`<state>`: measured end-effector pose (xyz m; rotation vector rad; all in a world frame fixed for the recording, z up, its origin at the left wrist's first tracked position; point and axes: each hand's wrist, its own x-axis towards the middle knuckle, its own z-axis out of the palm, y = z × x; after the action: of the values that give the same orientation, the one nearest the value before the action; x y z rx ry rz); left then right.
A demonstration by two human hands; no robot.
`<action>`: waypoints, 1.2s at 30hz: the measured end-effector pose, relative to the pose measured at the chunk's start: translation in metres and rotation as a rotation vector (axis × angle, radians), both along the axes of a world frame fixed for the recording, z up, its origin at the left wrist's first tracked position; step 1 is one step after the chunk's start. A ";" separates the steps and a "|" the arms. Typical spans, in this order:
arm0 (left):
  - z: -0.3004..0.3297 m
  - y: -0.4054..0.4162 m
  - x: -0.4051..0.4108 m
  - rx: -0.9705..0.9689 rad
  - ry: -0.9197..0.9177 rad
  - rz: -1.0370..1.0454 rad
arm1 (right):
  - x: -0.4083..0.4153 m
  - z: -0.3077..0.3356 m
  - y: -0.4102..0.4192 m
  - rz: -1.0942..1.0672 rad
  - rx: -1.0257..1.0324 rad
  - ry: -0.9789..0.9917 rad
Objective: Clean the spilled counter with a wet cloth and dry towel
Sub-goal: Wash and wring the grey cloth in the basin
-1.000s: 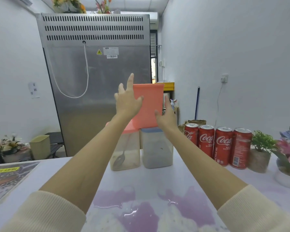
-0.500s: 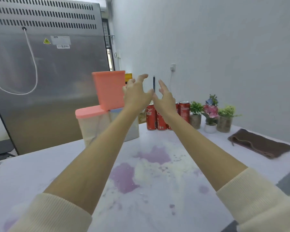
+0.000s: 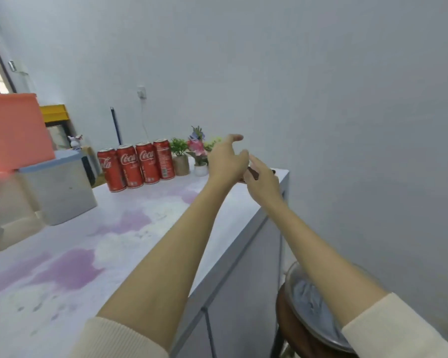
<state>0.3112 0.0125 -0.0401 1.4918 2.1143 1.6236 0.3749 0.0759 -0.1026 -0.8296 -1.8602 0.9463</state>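
Observation:
The white counter [image 3: 233,244] carries purple puddles [image 3: 70,270] mixed with white powder. Both my arms stretch out over its far right end. My left hand [image 3: 228,161] hovers with relaxed, spread fingers. Beside it, my right hand [image 3: 263,182] reaches with straight fingers over a brown towel [image 3: 252,173]. The hands hide most of the towel, so only slivers show, and I cannot tell whether either hand touches it. Below the counter's right side, a blue-grey cloth [image 3: 311,306] lies in a glass bowl [image 3: 291,277] on a dark round stool [image 3: 290,332].
Several red cola cans [image 3: 133,166] and small potted plants [image 3: 180,156] line the back wall. Two clear storage boxes [image 3: 60,187] stand at the left, with an orange lid [image 3: 13,130] leaning on top. The counter's right edge drops off to the wall gap.
My view has swung to the right. Both hands left the orange lid and travelled past the cans to the counter's right end, above the brown towel.

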 end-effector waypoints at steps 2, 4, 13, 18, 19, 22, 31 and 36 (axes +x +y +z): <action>-0.019 0.022 0.032 -0.022 -0.029 -0.094 | 0.037 -0.011 0.015 -0.076 -0.032 -0.017; -0.043 0.046 0.059 -0.069 -0.059 -0.187 | 0.076 -0.026 0.031 -0.163 -0.062 -0.030; -0.200 0.137 0.145 -0.578 -0.093 -0.413 | 0.208 -0.179 0.106 -0.363 -0.355 -0.300; -0.285 0.155 0.158 -0.846 -0.047 -0.427 | 0.224 -0.260 0.119 -0.278 -0.520 -0.476; -0.299 0.157 0.155 -0.900 0.019 -0.420 | 0.224 -0.272 0.118 -0.249 -0.555 -0.504; -0.335 0.161 0.143 -1.032 0.179 -0.380 | 0.219 -0.301 0.117 -0.195 -0.610 -0.612; -0.384 0.169 0.132 -1.068 0.467 -0.371 | 0.203 -0.343 0.116 -0.265 -0.556 -0.784; -0.386 0.184 0.129 -1.059 0.435 -0.355 | 0.196 -0.347 0.120 -0.376 -0.513 -0.899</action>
<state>0.4397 0.1962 -0.4259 1.6694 2.1037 -0.0366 0.5709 0.1963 -0.4498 -2.1024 -2.0547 0.8786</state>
